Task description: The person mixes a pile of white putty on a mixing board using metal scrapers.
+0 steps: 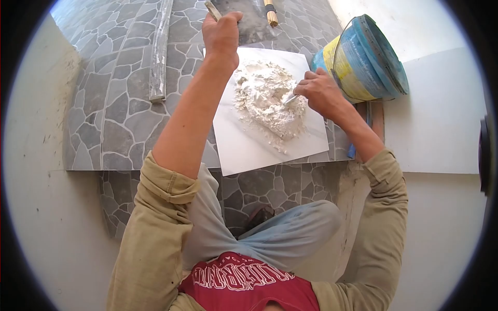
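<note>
A mound of white powder point(259, 101), lumpy and partly wet-looking, lies on a white marbled tile point(233, 155). My right hand point(320, 92) is closed around a small metal tool point(290, 98), its end dipping into the right side of the mound. Its exact kind is hidden by my fingers and the powder. Beyond the tile's far left corner, my left hand point(221, 37) grips a flat, pale stick-like piece point(212, 10), which sticks out above the fist. The rest of that piece is hidden by the hand.
A blue bucket point(365, 59) with a yellow label and wire handle stands right of the tile. A long whitish bar point(160, 57) lies on the stone-patterned floor point(124, 124) at left. At the back are a bound stick bundle point(271, 14) and a dark patch. A step edge runs before my legs.
</note>
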Motion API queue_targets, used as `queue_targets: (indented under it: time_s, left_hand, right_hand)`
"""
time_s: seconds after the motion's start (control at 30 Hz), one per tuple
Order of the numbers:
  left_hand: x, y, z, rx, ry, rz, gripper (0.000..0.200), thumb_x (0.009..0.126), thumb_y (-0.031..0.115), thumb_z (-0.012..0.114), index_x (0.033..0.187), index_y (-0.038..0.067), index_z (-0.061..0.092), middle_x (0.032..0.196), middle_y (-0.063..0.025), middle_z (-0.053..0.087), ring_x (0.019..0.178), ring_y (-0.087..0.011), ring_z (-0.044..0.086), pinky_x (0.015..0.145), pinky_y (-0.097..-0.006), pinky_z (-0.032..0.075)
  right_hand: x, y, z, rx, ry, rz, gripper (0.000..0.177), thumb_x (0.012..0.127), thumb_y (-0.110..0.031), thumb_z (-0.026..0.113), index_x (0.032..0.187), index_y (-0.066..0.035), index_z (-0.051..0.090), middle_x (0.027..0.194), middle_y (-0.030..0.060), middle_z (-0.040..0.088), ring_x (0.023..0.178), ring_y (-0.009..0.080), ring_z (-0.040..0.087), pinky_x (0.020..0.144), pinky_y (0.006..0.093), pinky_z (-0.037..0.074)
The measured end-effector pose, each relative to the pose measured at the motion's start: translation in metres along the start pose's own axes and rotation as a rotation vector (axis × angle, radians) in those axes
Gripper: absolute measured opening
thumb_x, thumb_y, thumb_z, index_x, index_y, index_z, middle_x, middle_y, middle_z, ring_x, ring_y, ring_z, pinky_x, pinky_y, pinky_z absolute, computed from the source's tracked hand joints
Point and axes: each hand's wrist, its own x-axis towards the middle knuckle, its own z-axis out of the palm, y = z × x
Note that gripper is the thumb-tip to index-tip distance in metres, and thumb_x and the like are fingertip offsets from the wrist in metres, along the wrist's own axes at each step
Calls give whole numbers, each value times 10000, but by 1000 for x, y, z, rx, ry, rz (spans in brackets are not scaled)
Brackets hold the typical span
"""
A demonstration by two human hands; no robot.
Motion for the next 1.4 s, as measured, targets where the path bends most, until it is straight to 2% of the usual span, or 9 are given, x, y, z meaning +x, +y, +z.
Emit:
queue_targets:
  time_s: [0.23,0.5,0.57,0.63,0.8,1.0,1.13,1.3,1.4]
  left_hand:
    - [12,-14,-7,7,-18,0,301,847,55,695,1123,11,585,965,-63,644,861,-169,610,782,-302,496]
    - [10,-4,-5,33,8,1,296,846,65,699,1112,6,585,968,-65,642,872,-166,601,801,-310,482]
    - [9,-3,-5,25,27,-7,302,848,67,697,1120,2,583,968,-65,642,872,-167,600,811,-311,479]
    - [6,-4,-2,45,16,-11,297,850,63,694,1118,-6,585,968,-68,642,879,-168,602,820,-312,480]
    - [8,-12,-5,33,-3,11,283,849,55,694,1104,-9,590,980,-74,647,865,-176,618,798,-314,499]
    - [11,-9,-4,-33,-12,-41,285,848,51,694,1107,-3,591,984,-81,651,854,-186,629,779,-323,515]
    - [6,-14,-4,-17,-5,-76,285,850,55,691,1109,1,587,984,-88,646,869,-187,626,789,-328,518]
    - [3,-26,2,92,-18,-38,183,836,149,663,945,6,630,802,-27,572,707,-150,513,670,-333,416]
    - [-9,-15,7,31,-24,-140,293,851,62,690,1113,-3,577,964,-82,637,860,-188,613,789,-341,514]
  right_hand:
    - [27,-53,-9,83,151,-275,206,881,-105,602,976,-201,758,933,-52,717,973,166,605,911,320,430]
    - [23,-19,-9,-101,-167,-222,137,874,-99,605,810,-160,709,829,-8,704,1017,169,615,932,341,437]
    - [25,-25,-15,-102,-140,-180,143,871,-95,606,794,-156,709,831,-12,699,1018,167,613,934,346,437]
    - [28,-39,-12,26,159,-148,142,866,-100,605,785,-153,709,822,-23,683,1005,165,608,931,346,437]
    - [19,-48,9,95,-15,-119,149,827,-67,617,789,-169,719,831,-22,696,987,184,603,907,348,432]
    - [-45,-21,-20,550,-36,465,227,775,-69,563,947,38,666,865,233,672,816,423,656,780,512,478]
    - [-89,-34,8,947,33,739,290,814,-187,607,957,56,676,825,262,666,790,371,667,770,409,502]
    - [-60,-67,49,983,2,878,280,796,-182,585,879,72,667,767,263,653,690,302,629,691,432,494]
    - [-21,-54,55,1010,105,887,257,772,-172,602,810,78,646,668,242,605,590,272,590,606,418,483]
